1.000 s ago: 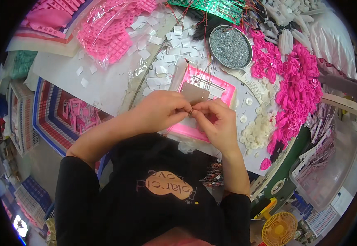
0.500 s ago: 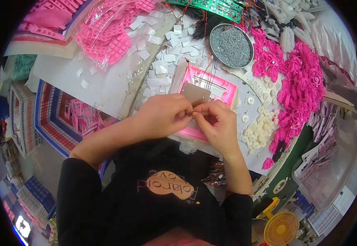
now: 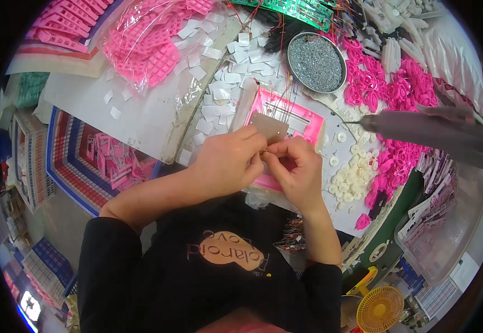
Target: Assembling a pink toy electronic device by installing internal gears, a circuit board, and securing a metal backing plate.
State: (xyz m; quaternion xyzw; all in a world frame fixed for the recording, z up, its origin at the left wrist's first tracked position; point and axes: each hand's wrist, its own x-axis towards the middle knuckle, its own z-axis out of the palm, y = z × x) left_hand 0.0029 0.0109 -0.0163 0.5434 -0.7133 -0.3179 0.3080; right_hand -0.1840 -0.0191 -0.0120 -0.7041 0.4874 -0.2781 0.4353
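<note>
My left hand and my right hand meet over the near part of a pink plastic casing, fingertips closed in a pinch. Between them is a thin wire-like piece, mostly covered by the fingers. A flat brown-grey plate lies on the casing just beyond my fingers. Several thin wires run up from the casing's far side. My hands hide its near left part.
A dark powered screwdriver juts in from the right, bit pointing left. Around the casing lie white paper squares, a round tray of screws, cream discs and pink oval parts. Bagged pink keypads lie at far left.
The powered screwdriver has come into view at the right. My hands stay pinched together, with a slight shift of the fingers; the whole view has moved a little.
</note>
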